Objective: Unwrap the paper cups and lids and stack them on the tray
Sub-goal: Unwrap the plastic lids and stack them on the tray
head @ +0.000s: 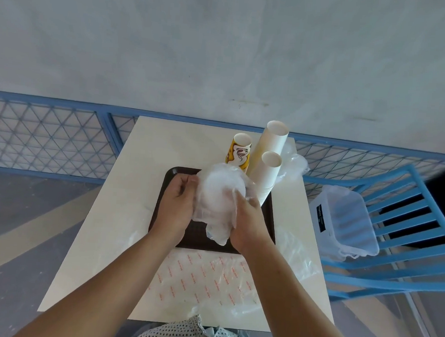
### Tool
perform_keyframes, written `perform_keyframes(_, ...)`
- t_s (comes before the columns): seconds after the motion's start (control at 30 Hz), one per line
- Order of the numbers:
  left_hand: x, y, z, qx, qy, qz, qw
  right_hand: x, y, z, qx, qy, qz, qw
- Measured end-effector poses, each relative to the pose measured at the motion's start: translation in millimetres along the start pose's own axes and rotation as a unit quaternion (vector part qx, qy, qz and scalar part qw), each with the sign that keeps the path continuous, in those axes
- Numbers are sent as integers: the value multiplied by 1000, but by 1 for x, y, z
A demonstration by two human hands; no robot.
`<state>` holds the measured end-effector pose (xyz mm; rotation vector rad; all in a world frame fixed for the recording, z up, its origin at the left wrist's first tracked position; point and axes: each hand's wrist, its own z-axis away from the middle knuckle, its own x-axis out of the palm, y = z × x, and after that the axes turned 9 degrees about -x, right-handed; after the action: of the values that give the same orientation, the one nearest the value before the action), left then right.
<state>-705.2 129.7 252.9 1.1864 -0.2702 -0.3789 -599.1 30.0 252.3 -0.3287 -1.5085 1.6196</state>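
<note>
Over the dark brown tray [269, 218] both my hands hold a stack of white lids in a clear plastic wrap [218, 194]. My left hand [179, 202] pinches the wrap on its left side. On the right side my right hand [246, 222] grips the wrap, whose loose end hangs down between my wrists. Three cup stacks stand on the tray's far side: a yellow printed stack [239, 153], a tall white stack [271, 148] and a shorter white stack [267, 171].
The tray lies on a small cream table [142, 189]. Empty plastic wraps lie near me [209, 279], at the right [294, 251] and behind the cups [294, 165]. A clear plastic bin [343, 222] rests on a blue chair [398, 257] to the right. A blue mesh fence [48, 137] runs behind.
</note>
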Motion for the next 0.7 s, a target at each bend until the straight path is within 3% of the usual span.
perform_keyframes(0.13, 9, -5, -2, -119, 25, -31, 992, -18, -12, -1, 20, -31, -50, 998)
perform_keyframes(0.23, 17, -4, 10, -181, -35, -7, 983, -31, -19, -4, 21, -59, -29, 998)
perform_keyframes(0.3, 25, 5, 20, -192, -85, 76, 975, -39, -22, -5, 9, -65, 8, 998)
perform_keyframes(0.37, 34, 16, 29, -192, -148, 154, 958, -45, -25, -5, -20, -62, 77, 995)
perform_keyframes(0.47, 50, 18, 38, -132, -213, 136, 959, -52, -23, -7, -62, -43, 138, 988)
perform_keyframes(0.53, 59, 7, 39, -70, -199, 120, 970, -55, -24, -9, -70, -28, 115, 991)
perform_keyframes(0.6, 64, -3, 40, -53, -135, 153, 978, -61, -26, -13, -59, -19, 60, 996)
perform_keyframes(0.7, 68, -15, 43, -50, -129, 222, 965, -72, -31, -18, -36, -47, 11, 998)
